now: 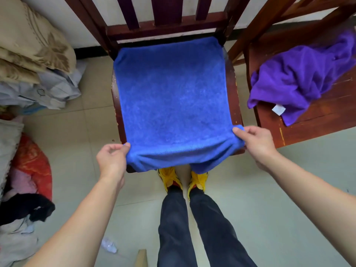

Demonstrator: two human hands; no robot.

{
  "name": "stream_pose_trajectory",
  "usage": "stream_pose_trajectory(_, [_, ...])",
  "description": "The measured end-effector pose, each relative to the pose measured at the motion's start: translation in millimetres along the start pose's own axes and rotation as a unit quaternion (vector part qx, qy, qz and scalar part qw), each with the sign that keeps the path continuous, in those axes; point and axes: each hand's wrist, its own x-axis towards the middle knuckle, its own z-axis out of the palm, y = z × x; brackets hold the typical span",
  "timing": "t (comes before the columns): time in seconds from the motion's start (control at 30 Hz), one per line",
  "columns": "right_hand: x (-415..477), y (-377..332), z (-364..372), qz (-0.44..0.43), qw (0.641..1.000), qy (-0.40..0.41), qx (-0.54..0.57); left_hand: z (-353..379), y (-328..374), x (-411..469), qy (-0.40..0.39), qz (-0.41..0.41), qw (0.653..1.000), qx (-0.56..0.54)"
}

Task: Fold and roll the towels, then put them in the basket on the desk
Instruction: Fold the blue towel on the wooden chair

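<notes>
Blue towel (173,101) flat on my chair (236,105) seat, left hand (111,160) pinching its near-left corner, right hand (256,143) pinching near-right, purple towel (300,74) well right.

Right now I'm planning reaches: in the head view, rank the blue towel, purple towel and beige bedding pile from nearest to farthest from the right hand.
1. blue towel: pinched by the right hand.
2. purple towel: right chair, beyond it.
3. beige bedding pile: far left.

The blue towel (173,101) covers nearly the whole chair seat (236,105) — only the side rims show. Its hanging front edge hides the toes of the yellow shoes (199,180). The purple towel (300,78) runs off the right edge — no basket in sight.
</notes>
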Motion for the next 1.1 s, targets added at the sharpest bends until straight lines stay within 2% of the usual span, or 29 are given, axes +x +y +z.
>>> stream_pose_trajectory(0.13, [42,-50,16,-0.023,0.999,0.032,0.033,16,40,29,0.024,0.009,0.999,-0.024])
stream_pose_trajectory(0.3, [77,-68,40,0.010,0.998,0.024,0.052,39,57,51,0.036,-0.011,0.999,-0.009])
stream_pose_trajectory(0.47, [51,-35,35,0.029,0.998,0.051,0.034,28,32,27,0.077,0.067,0.991,0.090])
stream_pose_trajectory(0.63, [5,29,24,0.125,0.991,-0.009,-0.042,18,-41,-10,0.017,-0.045,0.988,0.147])
stream_pose_trajectory(0.8, [-11,52,30,0.106,0.989,-0.045,-0.090,20,-59,-19,0.025,-0.032,0.973,0.229])
stream_pose_trajectory(0.93, [-10,34,15,0.091,0.995,-0.003,-0.032,15,-33,-17,0.028,0.002,0.988,0.151])
stream_pose_trajectory(1.1, [21,-29,1,0.014,0.999,0.037,0.009,16,36,1,0.022,0.044,0.999,0.020])
